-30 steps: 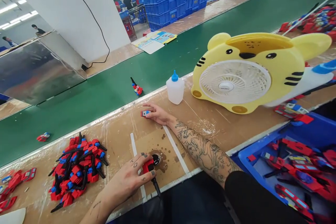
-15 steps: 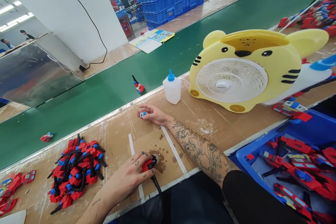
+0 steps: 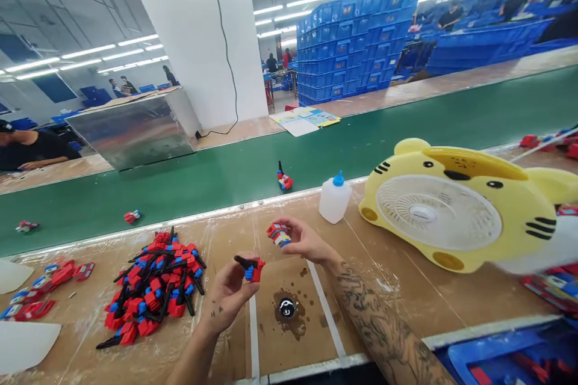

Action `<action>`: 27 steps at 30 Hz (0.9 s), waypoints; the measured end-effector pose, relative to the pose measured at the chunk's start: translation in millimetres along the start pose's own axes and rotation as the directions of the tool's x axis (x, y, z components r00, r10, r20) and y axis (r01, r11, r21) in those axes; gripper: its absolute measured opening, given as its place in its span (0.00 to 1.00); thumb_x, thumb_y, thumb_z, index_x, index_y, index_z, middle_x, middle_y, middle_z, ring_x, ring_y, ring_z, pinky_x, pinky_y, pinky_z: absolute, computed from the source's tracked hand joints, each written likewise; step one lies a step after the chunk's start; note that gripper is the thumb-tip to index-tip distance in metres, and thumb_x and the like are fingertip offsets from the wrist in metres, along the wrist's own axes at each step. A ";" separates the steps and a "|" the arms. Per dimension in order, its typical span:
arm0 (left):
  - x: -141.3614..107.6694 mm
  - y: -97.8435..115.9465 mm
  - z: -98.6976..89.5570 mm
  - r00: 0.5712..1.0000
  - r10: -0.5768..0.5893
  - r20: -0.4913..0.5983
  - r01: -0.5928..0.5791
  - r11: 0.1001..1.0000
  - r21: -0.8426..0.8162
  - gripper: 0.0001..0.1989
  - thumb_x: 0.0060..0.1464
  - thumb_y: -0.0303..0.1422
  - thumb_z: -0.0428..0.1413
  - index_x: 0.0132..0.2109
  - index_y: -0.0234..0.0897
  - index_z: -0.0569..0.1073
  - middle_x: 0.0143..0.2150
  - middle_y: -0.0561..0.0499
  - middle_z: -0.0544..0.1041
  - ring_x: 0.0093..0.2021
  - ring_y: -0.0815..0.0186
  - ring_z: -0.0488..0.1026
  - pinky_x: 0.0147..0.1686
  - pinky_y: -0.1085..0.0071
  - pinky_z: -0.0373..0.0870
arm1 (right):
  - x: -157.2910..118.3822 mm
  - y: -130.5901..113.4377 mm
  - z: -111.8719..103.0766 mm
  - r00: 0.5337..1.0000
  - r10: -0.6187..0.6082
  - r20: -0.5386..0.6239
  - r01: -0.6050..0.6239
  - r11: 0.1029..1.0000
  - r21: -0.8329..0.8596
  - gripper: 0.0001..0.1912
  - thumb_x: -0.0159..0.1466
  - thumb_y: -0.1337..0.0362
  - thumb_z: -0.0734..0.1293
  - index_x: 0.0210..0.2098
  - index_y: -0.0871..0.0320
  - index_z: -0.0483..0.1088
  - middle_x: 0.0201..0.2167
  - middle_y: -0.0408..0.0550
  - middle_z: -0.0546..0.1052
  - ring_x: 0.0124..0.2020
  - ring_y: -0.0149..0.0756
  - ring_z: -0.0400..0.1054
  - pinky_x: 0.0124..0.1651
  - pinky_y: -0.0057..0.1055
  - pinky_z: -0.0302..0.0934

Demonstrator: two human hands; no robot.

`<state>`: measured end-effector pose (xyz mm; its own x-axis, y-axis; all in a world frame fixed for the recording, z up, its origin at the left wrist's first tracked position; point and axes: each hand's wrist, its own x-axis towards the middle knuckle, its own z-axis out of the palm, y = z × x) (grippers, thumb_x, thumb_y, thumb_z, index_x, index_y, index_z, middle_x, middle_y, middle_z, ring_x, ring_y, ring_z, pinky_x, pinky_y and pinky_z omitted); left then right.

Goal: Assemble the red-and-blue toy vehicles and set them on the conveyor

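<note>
My left hand (image 3: 232,292) grips a red and blue toy part with a black rod (image 3: 251,269), raised over the brown worktop. To its right, my right hand (image 3: 307,242) holds a red, white and blue toy piece (image 3: 279,234) between thumb and fingers. The two parts are apart. Below them on the worktop sits a small round dish of dark liquid (image 3: 287,308) with wet spots around it. A pile of red, blue and black parts (image 3: 156,283) lies left of my left hand. Behind my right hand stands a white bottle with a blue cap (image 3: 335,200).
A yellow fan (image 3: 451,204) stands at the right. Behind the worktop runs a green conveyor (image 3: 235,162) carrying a few toy pieces. A blue bin (image 3: 460,361) is at the lower right. Stacked blue crates (image 3: 352,48) and people are farther back; one person sits at far left.
My left hand has lifted its part up from the dish. My right hand has brought its piece nearer to the left hand. The view has tilted up, showing more of the hall.
</note>
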<state>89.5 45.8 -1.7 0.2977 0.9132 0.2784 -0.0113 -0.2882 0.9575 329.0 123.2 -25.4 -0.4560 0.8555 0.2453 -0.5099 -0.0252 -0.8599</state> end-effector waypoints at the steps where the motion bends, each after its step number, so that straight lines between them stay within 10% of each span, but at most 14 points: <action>1: 0.7 -1.5 0.6 0.997 -0.024 -0.069 0.019 0.998 -0.067 0.19 0.54 0.32 0.64 0.53 0.40 0.74 0.51 0.43 0.76 0.53 0.57 0.73 0.55 0.61 0.68 | -5.0 -4.4 7.2 1.000 0.004 0.006 -0.004 1.000 -0.031 0.34 0.47 0.71 0.80 0.51 0.54 0.70 0.47 0.51 0.77 0.49 0.39 0.71 0.46 0.31 0.64; 10: 7.9 5.9 8.2 0.978 -0.103 -0.183 0.062 0.973 -0.221 0.28 0.47 0.37 0.69 0.55 0.36 0.75 0.50 0.42 0.79 0.49 0.55 0.76 0.54 0.58 0.70 | -33.5 -23.6 50.1 0.997 -0.069 -0.022 0.055 0.915 -0.399 0.30 0.54 0.66 0.78 0.53 0.52 0.68 0.48 0.49 0.76 0.49 0.41 0.70 0.53 0.39 0.63; 18: 4.2 7.2 -3.9 0.983 -0.003 -0.181 -0.010 0.997 -0.074 0.23 0.51 0.35 0.66 0.55 0.39 0.77 0.53 0.43 0.78 0.53 0.55 0.74 0.56 0.61 0.69 | -29.7 -49.9 80.6 0.998 -0.060 0.036 0.062 0.512 -0.857 0.28 0.54 0.69 0.74 0.54 0.50 0.70 0.47 0.46 0.76 0.45 0.39 0.69 0.49 0.35 0.63; 27: -5.7 19.8 -17.6 0.999 0.009 -0.036 -0.004 0.992 0.125 0.25 0.57 0.35 0.62 0.60 0.40 0.72 0.52 0.43 0.77 0.52 0.56 0.75 0.55 0.62 0.70 | -34.1 -25.0 74.8 0.999 -0.047 0.011 0.042 0.722 -0.691 0.29 0.54 0.65 0.77 0.54 0.50 0.70 0.49 0.49 0.75 0.50 0.45 0.70 0.53 0.39 0.63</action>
<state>70.7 40.0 17.0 0.2634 0.9202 0.2894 0.1065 -0.3259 0.9394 302.7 56.0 21.2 -0.4396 0.8499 0.2907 0.1164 0.3748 -0.9198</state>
